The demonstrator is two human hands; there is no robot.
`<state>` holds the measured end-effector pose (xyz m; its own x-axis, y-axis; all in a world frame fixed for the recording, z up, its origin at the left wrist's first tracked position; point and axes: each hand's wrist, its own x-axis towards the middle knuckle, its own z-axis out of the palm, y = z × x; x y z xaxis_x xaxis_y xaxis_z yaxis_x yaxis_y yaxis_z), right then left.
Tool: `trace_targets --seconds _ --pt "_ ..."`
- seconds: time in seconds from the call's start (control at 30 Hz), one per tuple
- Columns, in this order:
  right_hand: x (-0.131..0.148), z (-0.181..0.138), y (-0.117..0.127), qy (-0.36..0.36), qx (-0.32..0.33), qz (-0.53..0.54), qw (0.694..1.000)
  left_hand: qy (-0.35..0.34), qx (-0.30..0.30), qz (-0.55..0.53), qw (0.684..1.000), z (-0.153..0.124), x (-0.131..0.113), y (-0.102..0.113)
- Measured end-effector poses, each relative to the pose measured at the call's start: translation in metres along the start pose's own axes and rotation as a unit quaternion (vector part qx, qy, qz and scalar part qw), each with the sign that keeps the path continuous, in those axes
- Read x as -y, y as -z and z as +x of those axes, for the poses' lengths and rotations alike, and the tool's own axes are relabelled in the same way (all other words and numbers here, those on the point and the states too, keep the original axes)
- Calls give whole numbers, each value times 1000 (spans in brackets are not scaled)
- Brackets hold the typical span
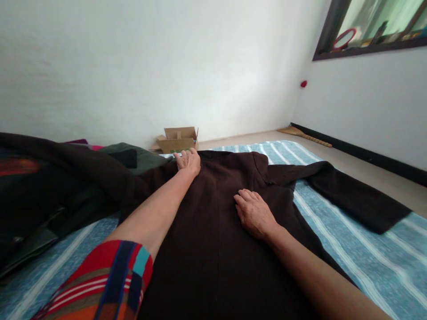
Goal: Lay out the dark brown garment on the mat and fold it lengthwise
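A dark brown coat [216, 231] lies spread out with a seam running down its middle, on a blue and white striped bed cover [347, 249]. My left hand [188, 161] reaches to the coat's far left shoulder, beside the collar, fingers apart and resting on the cloth. Nearer to me, my right hand [253, 211] lies palm down on the right upper part of the coat, its fingers slightly bent and not gripping. The coat's right sleeve [350, 195] stretches out to the right. Its left side is partly hidden behind my left arm.
A heap of dark clothes [60, 191] lies at the left. An open cardboard box [178, 138] stands beyond the bed near the white wall [167, 66]. A broom-like thing [307, 133] lies on the floor at the right, under a window [376, 26] with a round red-rimmed mirror [344, 39].
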<state>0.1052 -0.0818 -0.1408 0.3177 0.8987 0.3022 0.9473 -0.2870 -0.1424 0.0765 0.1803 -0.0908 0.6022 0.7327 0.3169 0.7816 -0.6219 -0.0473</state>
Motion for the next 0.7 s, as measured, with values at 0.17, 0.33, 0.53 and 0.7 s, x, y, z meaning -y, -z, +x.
trace_targets --seconds 0.17,0.33,0.53,0.7 --pt "1 1 1 -1 -1 -2 1000 -238 37 -66 968 -30 -43 1" --pt "1 1 2 -3 3 7 1000 -236 172 -74 954 -39 -65 -23" --pt "2 1 1 -8 -5 12 1000 -186 174 -48 966 -44 -63 -16" --pt "2 3 2 -8 -6 11 1000 -251 115 -65 959 -57 -80 -2"
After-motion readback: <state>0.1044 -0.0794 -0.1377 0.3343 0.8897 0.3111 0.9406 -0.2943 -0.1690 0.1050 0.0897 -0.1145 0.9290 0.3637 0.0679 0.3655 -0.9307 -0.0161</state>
